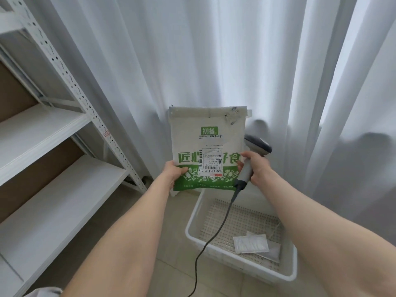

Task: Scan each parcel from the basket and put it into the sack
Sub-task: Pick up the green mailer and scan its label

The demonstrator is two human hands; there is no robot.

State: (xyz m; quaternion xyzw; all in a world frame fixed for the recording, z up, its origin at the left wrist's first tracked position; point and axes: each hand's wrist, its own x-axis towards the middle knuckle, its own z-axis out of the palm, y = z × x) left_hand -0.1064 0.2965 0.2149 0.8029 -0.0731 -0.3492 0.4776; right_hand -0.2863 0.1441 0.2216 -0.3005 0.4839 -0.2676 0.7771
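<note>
Flat glossy white-and-green parcel (205, 133), upright, pinched at its lower corner by our left hand (173, 174), our right hand (257, 168) clamped round grey corded scanner (258, 144) beside it, perforated white basket (191, 221) below.

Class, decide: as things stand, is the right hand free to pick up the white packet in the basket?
Probably not yet: the right hand grips the scanner. The white packet lies uncovered in the basket, so nothing else blocks it.
</note>
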